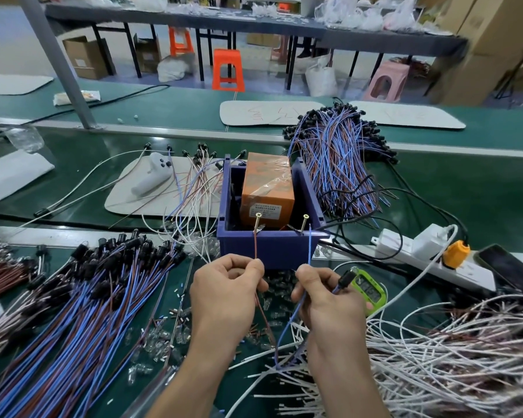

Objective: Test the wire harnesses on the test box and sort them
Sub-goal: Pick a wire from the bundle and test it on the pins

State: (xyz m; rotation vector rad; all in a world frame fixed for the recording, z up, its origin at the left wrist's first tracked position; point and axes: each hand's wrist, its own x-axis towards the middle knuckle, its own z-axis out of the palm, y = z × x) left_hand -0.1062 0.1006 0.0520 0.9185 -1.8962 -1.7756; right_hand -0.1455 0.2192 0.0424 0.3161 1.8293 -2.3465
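Two pinches: left hand (224, 285) holds brown wire (255, 245), right hand (326, 294) blue wire (310, 245); wobbling tips could miss the screws (257, 222), faking failure.

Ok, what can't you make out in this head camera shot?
Print on the orange box label: too small, head view.
Display of the green timer: blurred, partly behind the right hand.
Floor of the blue bin: hidden by its front wall and the orange box.
Whether the red wire and blue wire tips touch the two screws: too small to tell.
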